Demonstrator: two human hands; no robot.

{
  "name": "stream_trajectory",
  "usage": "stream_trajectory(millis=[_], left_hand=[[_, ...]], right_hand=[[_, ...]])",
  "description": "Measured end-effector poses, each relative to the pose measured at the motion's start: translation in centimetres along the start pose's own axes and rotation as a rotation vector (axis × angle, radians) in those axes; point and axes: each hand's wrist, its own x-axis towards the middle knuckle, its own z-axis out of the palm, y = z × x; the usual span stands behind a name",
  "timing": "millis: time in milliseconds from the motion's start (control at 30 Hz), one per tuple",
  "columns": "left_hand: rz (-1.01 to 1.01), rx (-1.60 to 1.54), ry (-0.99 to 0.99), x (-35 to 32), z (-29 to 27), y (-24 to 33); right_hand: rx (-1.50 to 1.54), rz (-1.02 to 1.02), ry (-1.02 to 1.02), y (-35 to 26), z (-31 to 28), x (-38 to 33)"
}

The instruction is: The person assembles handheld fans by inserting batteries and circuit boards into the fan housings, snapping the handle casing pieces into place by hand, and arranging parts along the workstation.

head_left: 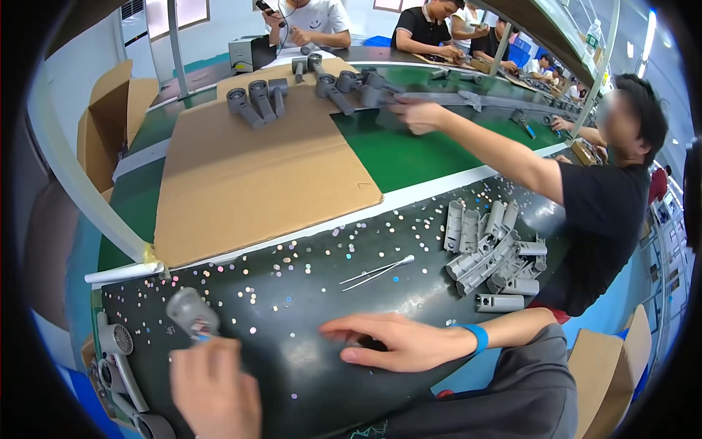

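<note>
My left hand [216, 388] is closed round the lower end of a grey handheld fan part [191, 311]. The part tilts up and away over the dark tabletop and is smeared by motion; something small and pinkish shows near my fingertips. My right hand [398, 340], with a blue band at its wrist, hovers over or rests on the tabletop, holding nothing, thumb and fingers apart. Beyond it lies a pair of metal tweezers [376, 274]. To its right a pile of grey half-shell housings [490, 252] is heaped near the table's edge.
Small round stickers [248, 293] dot the dark tabletop. A cardboard sheet [248, 175] covers part of the green belt [402, 150], with grey fan bodies [259, 99] on it. Several fans [113, 373] sit at the left edge. A co-worker's arm [482, 143] reaches across from the right.
</note>
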Motion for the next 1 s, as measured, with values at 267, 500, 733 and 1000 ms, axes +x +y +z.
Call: stream_trajectory(millis=[267,500,733,1000], left_hand=[[0.307,-0.448,-0.069,-0.4,4.1,5.0],[0.334,-0.361,-0.338,2.2,5.3,-0.8],[0.284,-0.398,-0.372,1.8,5.5,-0.3],[0.219,-0.385,-0.218,0.7,6.5,0.2]], right_hand=[[1.085,0.368,-0.122,2.3,2.2,1.6],[-0.021,0.084,0.052,1.3,0.1,1.3],[-0.171,-0.226,0.300,2.3,-0.3,2.0],[-0.552,-0.331,0.251,0.2,-0.9,1.1]])
